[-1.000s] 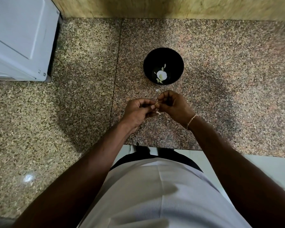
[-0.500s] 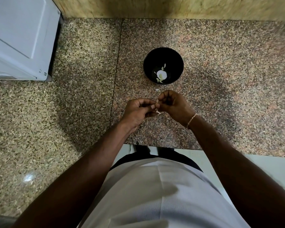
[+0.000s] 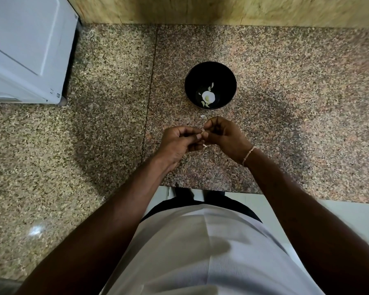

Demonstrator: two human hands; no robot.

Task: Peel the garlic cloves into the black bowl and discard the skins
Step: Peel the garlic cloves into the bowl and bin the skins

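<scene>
A black bowl (image 3: 210, 70) stands on the granite counter, holding pale garlic pieces (image 3: 208, 96) at its bottom. Just in front of it my left hand (image 3: 177, 143) and my right hand (image 3: 226, 135) meet fingertip to fingertip. Between them they pinch a small garlic clove (image 3: 203, 131), mostly hidden by the fingers. A thin strip of skin (image 3: 204, 145) hangs below the fingertips. One loose scrap of skin (image 3: 203, 117) lies on the counter between the bowl and my hands.
A white appliance (image 3: 26, 50) fills the back left corner of the counter (image 3: 107, 124). A wooden-looking wall panel (image 3: 222, 9) runs along the back. The counter's front edge (image 3: 200, 189) is just below my forearms, with pale floor beyond.
Both hands stay at the same spot in front of the bowl; only the fingertips have shifted slightly on the clove.
</scene>
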